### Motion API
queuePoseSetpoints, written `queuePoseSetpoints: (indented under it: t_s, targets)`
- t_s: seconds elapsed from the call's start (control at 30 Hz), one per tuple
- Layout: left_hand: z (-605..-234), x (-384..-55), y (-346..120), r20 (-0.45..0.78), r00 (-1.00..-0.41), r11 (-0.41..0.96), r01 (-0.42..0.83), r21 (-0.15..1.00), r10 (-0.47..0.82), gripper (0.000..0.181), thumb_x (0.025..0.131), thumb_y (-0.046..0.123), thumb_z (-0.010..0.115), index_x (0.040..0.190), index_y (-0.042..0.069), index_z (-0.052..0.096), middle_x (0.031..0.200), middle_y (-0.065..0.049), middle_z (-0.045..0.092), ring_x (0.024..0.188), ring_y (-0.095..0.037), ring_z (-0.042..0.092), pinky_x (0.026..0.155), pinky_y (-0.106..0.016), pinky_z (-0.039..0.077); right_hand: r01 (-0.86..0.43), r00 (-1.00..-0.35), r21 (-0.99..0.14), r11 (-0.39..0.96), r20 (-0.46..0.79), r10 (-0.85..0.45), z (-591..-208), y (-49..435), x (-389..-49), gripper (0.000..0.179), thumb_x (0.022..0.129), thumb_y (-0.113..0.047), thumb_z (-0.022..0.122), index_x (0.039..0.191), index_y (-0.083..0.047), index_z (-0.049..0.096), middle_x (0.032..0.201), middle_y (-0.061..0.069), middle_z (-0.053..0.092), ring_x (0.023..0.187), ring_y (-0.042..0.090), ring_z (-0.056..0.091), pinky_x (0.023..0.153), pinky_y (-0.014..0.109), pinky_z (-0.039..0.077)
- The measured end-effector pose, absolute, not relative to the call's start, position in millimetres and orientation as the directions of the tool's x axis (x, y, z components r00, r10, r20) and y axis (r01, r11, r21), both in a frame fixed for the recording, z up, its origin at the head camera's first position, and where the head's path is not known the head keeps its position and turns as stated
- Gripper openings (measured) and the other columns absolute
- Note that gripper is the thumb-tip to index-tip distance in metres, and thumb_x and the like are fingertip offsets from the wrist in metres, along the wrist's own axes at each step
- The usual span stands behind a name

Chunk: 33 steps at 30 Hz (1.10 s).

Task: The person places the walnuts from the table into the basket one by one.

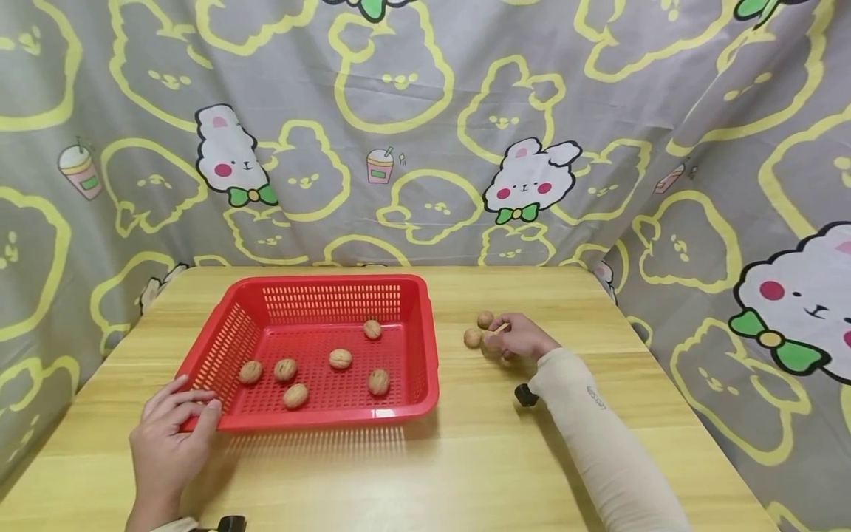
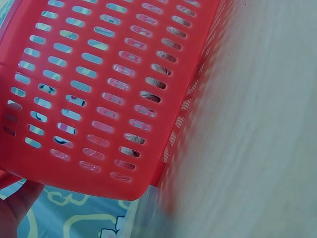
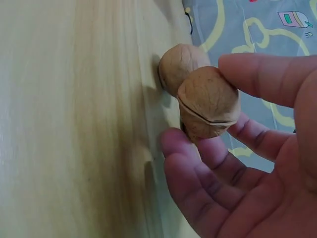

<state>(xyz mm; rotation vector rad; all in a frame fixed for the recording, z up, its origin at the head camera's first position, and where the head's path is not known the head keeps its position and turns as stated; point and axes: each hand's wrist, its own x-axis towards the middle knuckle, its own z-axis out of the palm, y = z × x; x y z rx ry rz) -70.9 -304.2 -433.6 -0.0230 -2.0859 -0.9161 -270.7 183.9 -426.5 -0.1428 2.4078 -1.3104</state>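
In the head view a red plastic basket (image 1: 399, 415) with slotted walls stands on the table, and several walnuts (image 1: 340, 359) lie spread over its floor. My left hand (image 1: 169, 436) holds its near left corner, fingers over the rim. The left wrist view shows the basket's slotted wall (image 2: 94, 104) up close, with part of the hand (image 2: 22, 203) at its edge. Right of the basket, my right hand (image 1: 520, 338) pinches a walnut (image 3: 210, 96) between thumb and fingers. Two other walnuts, one farther back (image 1: 485, 319) and one to the left (image 1: 472, 338), sit close beside it.
The wooden table (image 1: 319, 488) reaches back to a grey curtain (image 1: 425, 133) printed with cartoon animals, which also runs along the right side. A small black object (image 1: 526, 395) shows by the right wrist, and another (image 1: 232, 523) by the left.
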Motion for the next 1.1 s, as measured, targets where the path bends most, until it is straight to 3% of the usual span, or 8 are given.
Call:
queuePoseSetpoints:
  t_s: [0.33, 0.83, 1.1]
  targets:
    - [-434.6, -67.5, -302.3, 0.696, -0.649, 0.731, 0.308, 0.609, -0.306, 0.020, 0.072, 0.000, 0.072, 0.055, 0.005, 0.063, 0.092, 0.034, 0.055, 0.117, 0.005, 0.047, 0.098, -0.014, 0.031, 0.055, -0.936, -0.850, 0.523, -0.226, -0.268, -420.5, 173.7, -269.3, 0.030, 0.088, -0.016, 0.069, 0.109, 0.001, 0.055, 0.081, 0.009, 0.055, 0.070, 0.023, 0.061, 0.064, 0.033, 0.053]
    - [-431.9, -72.9, -302.4, 0.704, -0.647, 0.721, 0.334, 0.607, -0.293, 0.020, 0.075, 0.001, 0.070, 0.057, 0.002, 0.062, 0.093, 0.037, 0.055, 0.118, 0.004, 0.047, 0.098, -0.014, 0.031, -0.033, -0.948, -0.866, 0.499, -0.131, -0.289, -387.5, 160.6, -275.7, 0.037, 0.090, -0.021, 0.068, 0.116, 0.002, 0.054, 0.090, 0.013, 0.055, 0.085, 0.033, 0.062, 0.082, 0.049, 0.053]
    - [-431.8, -70.8, -302.3, 0.708, -0.644, 0.725, 0.334, 0.602, -0.291, 0.020, 0.073, 0.000, 0.070, 0.056, 0.003, 0.061, 0.093, 0.038, 0.055, 0.118, 0.005, 0.047, 0.098, -0.013, 0.032, -0.063, -0.951, -0.873, 0.484, -0.095, -0.295, -376.4, 148.6, -273.7, 0.039, 0.089, -0.024, 0.069, 0.115, 0.000, 0.055, 0.096, 0.014, 0.051, 0.088, 0.042, 0.063, 0.084, 0.052, 0.052]
